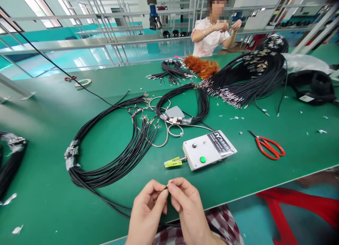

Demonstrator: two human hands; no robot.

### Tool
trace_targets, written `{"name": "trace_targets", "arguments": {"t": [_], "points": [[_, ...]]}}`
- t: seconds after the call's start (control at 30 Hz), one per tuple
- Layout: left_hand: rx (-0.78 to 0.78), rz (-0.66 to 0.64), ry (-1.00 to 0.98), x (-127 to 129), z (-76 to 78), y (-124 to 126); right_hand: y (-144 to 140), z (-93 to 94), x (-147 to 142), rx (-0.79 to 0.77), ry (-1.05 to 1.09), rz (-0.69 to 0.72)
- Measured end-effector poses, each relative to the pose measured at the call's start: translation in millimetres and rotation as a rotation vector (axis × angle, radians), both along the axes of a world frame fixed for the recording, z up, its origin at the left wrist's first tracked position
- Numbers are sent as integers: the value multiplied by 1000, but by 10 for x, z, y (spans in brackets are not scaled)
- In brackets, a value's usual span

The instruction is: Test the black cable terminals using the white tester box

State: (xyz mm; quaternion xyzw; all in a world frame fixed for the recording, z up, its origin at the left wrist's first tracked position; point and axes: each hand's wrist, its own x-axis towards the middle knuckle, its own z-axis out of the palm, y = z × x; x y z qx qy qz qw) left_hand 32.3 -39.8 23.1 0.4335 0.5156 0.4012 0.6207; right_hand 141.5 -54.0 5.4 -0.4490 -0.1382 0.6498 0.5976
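Observation:
My left hand (147,211) and my right hand (186,204) meet at the near edge of the green table (53,202). Both pinch the tip of one thin black wire (167,185) between thumb and forefinger; a small metal end shows there. Just beyond the fingers lies a white tester box (208,149) with a green button, a black knob and a yellow-green clip (172,162) on its left side. A big coiled bundle of black wires (111,149) with bare metal ends lies to the left of the box.
Red-handled scissors (268,146) lie right of the box. More black wire bundles (246,79) and an orange feather duster (202,66) sit further back. A person in a pale top (210,35) works across the table. A red stool (299,206) stands at the lower right.

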Motion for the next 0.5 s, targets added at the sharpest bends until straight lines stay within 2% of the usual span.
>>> {"name": "trace_targets", "arguments": {"t": [0.13,0.3,0.5], "points": [[-10,19,-10,19,11,-8,-16,-3,-23,-18,57,-9],[-15,46,-8,40,51,29,-53,0,14,4,-3,-14],[-27,15,-28,5,69,37,-39,33,83,49,-37,29]]}}
